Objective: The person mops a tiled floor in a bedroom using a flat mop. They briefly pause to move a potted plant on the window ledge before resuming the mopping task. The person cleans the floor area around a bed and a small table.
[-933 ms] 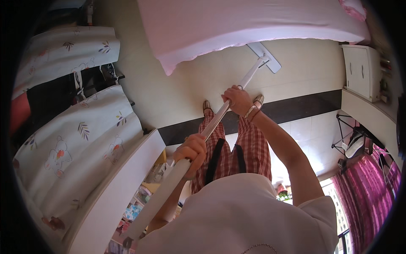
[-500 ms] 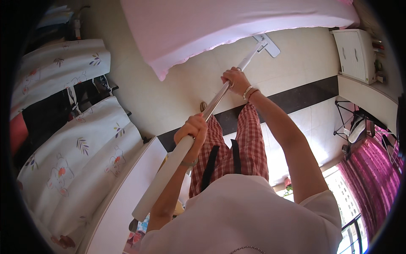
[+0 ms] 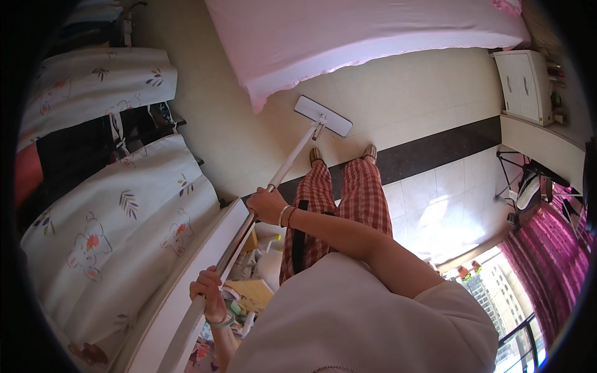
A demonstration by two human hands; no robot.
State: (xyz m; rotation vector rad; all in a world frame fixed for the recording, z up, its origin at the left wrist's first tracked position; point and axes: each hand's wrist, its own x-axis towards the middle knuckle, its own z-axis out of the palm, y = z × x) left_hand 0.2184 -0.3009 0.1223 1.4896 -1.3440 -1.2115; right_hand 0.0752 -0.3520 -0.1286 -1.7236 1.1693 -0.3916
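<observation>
I hold a flat mop with both hands. Its white rectangular head [image 3: 323,116] lies on the pale tiled floor [image 3: 410,99], just off the edge of the pink bed sheet [image 3: 367,31] and ahead of my slippered feet [image 3: 343,153]. The long pale handle [image 3: 292,158] slants down to the left. My right hand [image 3: 267,205], with bracelets on the wrist, is closed round the middle of the handle. My left hand [image 3: 208,297], wearing a green wristband, grips the handle lower down, close to my body. I wear red checked trousers [image 3: 339,205].
White fabric with small animal and leaf prints [image 3: 118,217] hangs at the left, over a white-edged shelf [image 3: 186,280] with cluttered small items below. A dark floor strip [image 3: 435,152] crosses the tiles. A white cabinet [image 3: 525,84] stands at the right; magenta curtains [image 3: 547,261] hang by a window.
The mop head has come back from the bed edge toward my feet. Both hands slid down and left with the handle, and the view tilted lower.
</observation>
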